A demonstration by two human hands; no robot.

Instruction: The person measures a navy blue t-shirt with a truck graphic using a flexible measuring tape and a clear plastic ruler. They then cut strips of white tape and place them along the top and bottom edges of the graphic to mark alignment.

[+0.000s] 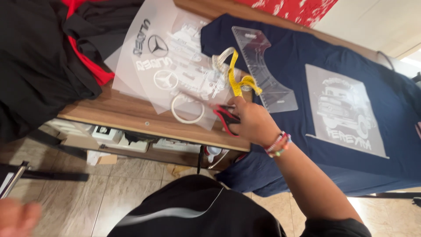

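Black fabric of our own shirt (197, 210) filled the bottom of the view, and above it our right hand (252, 120) reached out over the wooden table (131, 116). That hand was closed around the red handles of a pair of scissors (226, 116), whose blades pointed left onto the translucent transfer sheets (175, 61) printed with white emblems and lettering. A yellow measuring tape (234, 77) lay looped just beyond the knuckles, beside a clear plastic alignment ruler (263, 70) that rested on the navy T-shirt (351, 79). One truck-design transfer (344, 114) already sat on that shirt's chest. Our left hand (17, 217) hung low at the frame's corner, blurred; we could not tell whether it was open or closed, and it appeared to hold nothing. Black and red garments (52, 48) were heaped at the table's left end.

We judged the step to be the start of a cut with the scissors at the sheets' edge. The next move seemed to call for the left hand to come up and steady the film, so the blades could follow close around one printed design without nicking it.
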